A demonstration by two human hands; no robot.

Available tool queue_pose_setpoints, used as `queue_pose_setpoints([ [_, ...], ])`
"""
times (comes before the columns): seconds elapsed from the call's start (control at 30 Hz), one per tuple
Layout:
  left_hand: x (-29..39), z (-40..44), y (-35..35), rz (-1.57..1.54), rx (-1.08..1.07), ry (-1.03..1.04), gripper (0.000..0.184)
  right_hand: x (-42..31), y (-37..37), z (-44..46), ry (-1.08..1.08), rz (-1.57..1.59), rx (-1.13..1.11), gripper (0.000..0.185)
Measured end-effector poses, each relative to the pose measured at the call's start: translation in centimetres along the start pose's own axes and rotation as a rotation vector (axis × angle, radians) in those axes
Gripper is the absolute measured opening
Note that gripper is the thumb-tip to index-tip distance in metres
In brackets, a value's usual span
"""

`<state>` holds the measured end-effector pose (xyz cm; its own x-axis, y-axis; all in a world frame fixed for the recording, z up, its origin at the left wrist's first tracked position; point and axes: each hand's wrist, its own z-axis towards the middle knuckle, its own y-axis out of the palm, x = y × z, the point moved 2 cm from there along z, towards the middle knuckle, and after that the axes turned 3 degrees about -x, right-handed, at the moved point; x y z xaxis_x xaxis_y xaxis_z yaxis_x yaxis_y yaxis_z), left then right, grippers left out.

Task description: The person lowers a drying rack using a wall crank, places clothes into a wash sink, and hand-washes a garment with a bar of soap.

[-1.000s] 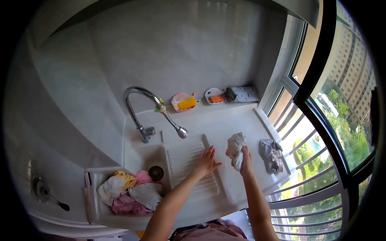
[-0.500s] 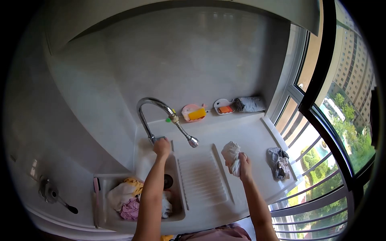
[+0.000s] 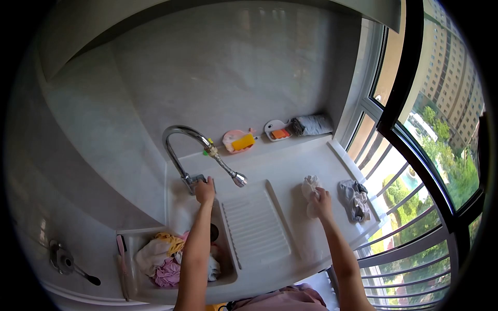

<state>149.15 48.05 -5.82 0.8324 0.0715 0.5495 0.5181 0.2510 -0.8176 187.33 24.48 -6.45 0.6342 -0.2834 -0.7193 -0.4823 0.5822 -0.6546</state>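
My left hand (image 3: 205,191) is closed at the base of the chrome faucet (image 3: 175,158), on its handle, with the fingers partly hidden. To the right of the ribbed washboard, my right hand (image 3: 320,202) pinches a crumpled white cloth (image 3: 312,185) over the counter. A grey and white bunched garment (image 3: 355,201) lies just right of that hand. Below my left forearm, the sink (image 3: 129,282) holds a heap of laundry: a pink cloth (image 3: 167,272), a yellow piece (image 3: 171,242) and whitish cloths. No running water shows at the spout.
A ribbed washboard (image 3: 257,225) is set into the counter. Along the back wall sit a pink dish with a yellow soap bar (image 3: 243,142), a white dish with an orange bar (image 3: 280,133) and a folded grey cloth (image 3: 312,125). A pink brush (image 3: 122,246) rests on the sink's left rim.
My right hand has moved right and lower with the white cloth, toward the grey garment. The left hand stays at the faucet. The whole view has shifted slightly.
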Motion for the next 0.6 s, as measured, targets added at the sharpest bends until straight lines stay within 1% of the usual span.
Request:
queue_pose_setpoints([
  [0.03, -0.6, -0.4, 1.6, -0.172, -0.014, -0.115, 0.039, 0.2, 0.0, -0.1, -0.111, -0.215, 0.017, 0.038],
  [0.07, 0.1, -1.7, 3.6, -0.339, -0.196, -0.100, 0.038, 0.1, 0.0, -0.3, -0.109, -0.217, 0.021, 0.038],
  [0.1, 1.2, -3.6, 5.7, -0.504, -0.381, -0.088, 0.039, -0.6, 0.4, -1.0, -0.106, -0.267, -0.058, 0.044],
  [0.13, 2.5, -5.7, 7.0, -0.386, -0.399, 0.213, 0.039, -1.2, 0.8, -1.6, -0.101, -0.316, -0.139, 0.050],
  [0.17, 3.8, -8.1, 8.4, -0.263, -0.414, 0.512, 0.044, -1.0, 1.3, -1.7, -0.093, -0.321, -0.140, 0.050],
  [0.23, 7.0, -13.4, 8.0, 0.228, -0.205, 0.769, 0.056, -0.5, 2.2, -1.9, -0.254, -0.471, -0.128, 0.054],
  [0.27, 8.3, -14.5, 9.1, 0.222, -0.221, 0.780, 0.056, -0.8, 1.9, -1.9, -0.228, -0.471, -0.167, 0.055],
  [0.3, 9.4, -15.3, 10.2, 0.152, -0.266, 0.805, 0.061, -0.9, 2.0, -1.8, -0.207, -0.478, -0.170, 0.055],
  [0.33, 10.2, -16.0, 10.8, 0.080, -0.314, 0.831, 0.066, -0.9, 2.1, -1.6, -0.261, -0.482, -0.163, 0.056],
  [0.37, 10.6, -16.5, 11.2, 0.073, -0.344, 0.843, 0.066, -0.6, 1.7, -1.7, -0.312, -0.490, -0.160, 0.056],
  [0.4, 10.9, -16.8, 11.0, 0.073, -0.332, 0.812, 0.068, -0.2, 0.9, -1.7, -0.285, -0.504, -0.169, 0.056],
  [0.43, 10.8, -17.0, 10.6, 0.076, -0.311, 0.781, 0.071, -0.2, 0.4, -1.5, -0.353, -0.447, -0.278, 0.053],
  [0.47, 10.6, -17.3, 10.0, 0.081, -0.374, 0.784, 0.072, -0.4, -0.2, -1.1, -0.424, -0.382, -0.373, 0.051],
  [0.5, 10.4, -17.7, 9.1, 0.079, -0.388, 0.801, 0.072, 0.2, -1.3, -1.3, -0.404, -0.385, -0.366, 0.051],
  [0.57, 10.0, -19.4, 7.3, 0.156, -0.389, 0.923, 0.076, 1.9, -4.1, -2.7, -0.610, -0.417, -0.417, 0.050],
  [0.6, 9.8, -20.3, 6.8, 0.163, -0.414, 0.942, 0.079, 2.3, -5.7, -4.2, -0.560, -0.370, -0.432, 0.050],
])
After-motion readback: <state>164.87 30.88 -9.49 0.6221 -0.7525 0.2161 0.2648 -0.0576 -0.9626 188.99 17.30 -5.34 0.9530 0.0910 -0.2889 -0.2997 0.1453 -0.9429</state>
